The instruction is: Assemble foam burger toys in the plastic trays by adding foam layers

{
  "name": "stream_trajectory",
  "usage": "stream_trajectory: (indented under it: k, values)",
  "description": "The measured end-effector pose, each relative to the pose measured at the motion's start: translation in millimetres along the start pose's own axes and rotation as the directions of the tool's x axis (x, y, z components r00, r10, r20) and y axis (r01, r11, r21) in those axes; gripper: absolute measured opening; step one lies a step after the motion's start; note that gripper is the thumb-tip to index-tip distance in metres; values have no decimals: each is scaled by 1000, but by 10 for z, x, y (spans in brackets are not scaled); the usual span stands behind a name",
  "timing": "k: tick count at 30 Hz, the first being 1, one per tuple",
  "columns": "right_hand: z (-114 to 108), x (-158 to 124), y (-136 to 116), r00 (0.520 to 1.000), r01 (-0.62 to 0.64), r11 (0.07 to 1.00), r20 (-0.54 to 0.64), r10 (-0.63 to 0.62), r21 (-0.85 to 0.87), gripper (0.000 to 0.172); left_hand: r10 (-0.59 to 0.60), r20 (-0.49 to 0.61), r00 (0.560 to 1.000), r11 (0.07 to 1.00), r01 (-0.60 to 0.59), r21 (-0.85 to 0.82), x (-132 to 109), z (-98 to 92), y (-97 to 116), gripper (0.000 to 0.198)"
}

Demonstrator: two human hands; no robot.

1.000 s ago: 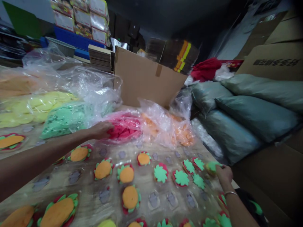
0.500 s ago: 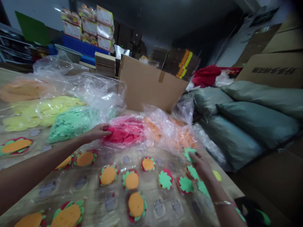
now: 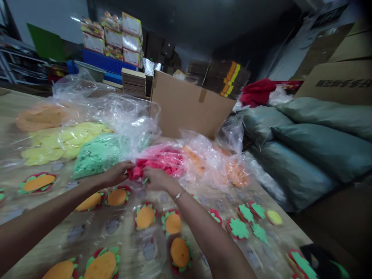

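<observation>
My left hand [image 3: 117, 173] and my right hand [image 3: 155, 178] meet at the near edge of a clear plastic bag of pink felt pieces [image 3: 165, 161]. Both hands are closed on a bunch of pink felt pieces [image 3: 136, 172] between them. A bit of green felt [image 3: 144, 180] shows under my right fingers. Felt stacks of pink, green and orange [image 3: 144, 217] lie in rows on the table [image 3: 11, 182] under my arms. Green-topped stacks [image 3: 238, 228] lie to the right.
Clear bags of green felt [image 3: 100, 155], yellow felt [image 3: 62, 139] and orange felt [image 3: 229, 170] sit along the back of the table. An open cardboard box [image 3: 186, 104] stands behind them. Grey sacks [image 3: 316, 143] pile up at the right.
My right hand has swung from the green-topped stacks at the right across to the pink bag, joining my left hand there. The view has shifted slightly left.
</observation>
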State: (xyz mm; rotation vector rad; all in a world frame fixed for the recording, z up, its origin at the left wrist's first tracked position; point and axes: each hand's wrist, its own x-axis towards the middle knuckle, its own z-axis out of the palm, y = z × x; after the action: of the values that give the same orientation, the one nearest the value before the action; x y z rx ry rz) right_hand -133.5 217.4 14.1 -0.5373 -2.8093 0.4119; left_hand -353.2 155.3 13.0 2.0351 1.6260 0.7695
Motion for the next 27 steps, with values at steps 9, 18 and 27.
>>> stream_trajectory:
  k: [9,18,27]
  values:
    - [57,-274,76,999,-25,992,24,28,-121,24,-285,3,959,955,283,92,267,148,199,55]
    - [96,-306,109,997,-79,991,20,78,106,21,-287,-148,946,958,287,-22,169,390,289,15]
    - [102,-332,36,895,-241,613,-71,440,752,10,-541,-73,838,654,364,-663,-13,301,414,37]
